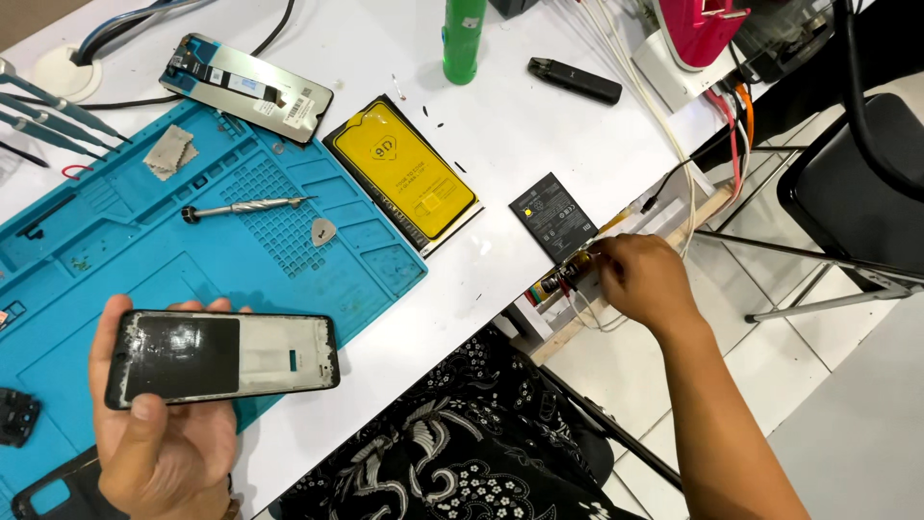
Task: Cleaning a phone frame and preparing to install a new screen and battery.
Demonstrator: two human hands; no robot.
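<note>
The left hand (164, 433) holds an opened phone frame (223, 357) flat over the near edge of the blue work mat (115, 260), its grip clamped on it with the thumb on the near edge and the fingers wrapped behind. The frame lies lengthwise, dark on its left half and pale on its right.

The right hand (647, 281) reaches past the right edge of the white surface (539, 135), fingers pinched together on a small tool with a striped handle (563, 279), just below a dark rectangular battery (553, 217) with small pale print and a yellow dot.

Between mat and battery lies a flat black package with a yellow phone-shaped panel (404, 173), set at a slant. Farther off, a phone screen part with a white label (247, 87) rests at the mat's far edge. A screwdriver (245, 205) and a grey pick (323, 230) lie on the mat. A green bottle (463, 39) stands near the far edge, with a small black stick-shaped device (576, 80) to its right.
</note>
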